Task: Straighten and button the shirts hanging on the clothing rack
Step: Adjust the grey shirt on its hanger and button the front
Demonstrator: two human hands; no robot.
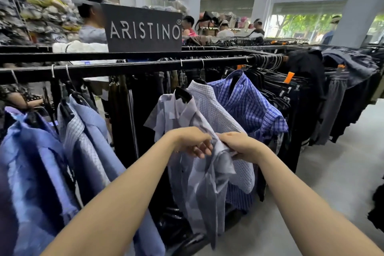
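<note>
A pale lilac short-sleeved shirt (176,112) hangs on a black hanger from the black rack rail (128,66) at the centre. My left hand (194,141) and my right hand (239,145) meet at its front opening, each pinching a placket edge at chest height. Right behind it hang a white checked shirt (214,110) and a blue striped shirt (249,102). Light blue shirts (37,151) hang at the left. The buttons are hidden by my fingers.
A black ARISTINO sign (143,28) stands on the rack top. Dark trousers (278,89) on hangers crowd the rail to the right. People (91,16) stand beyond the rack. Grey floor (332,162) opens at the right.
</note>
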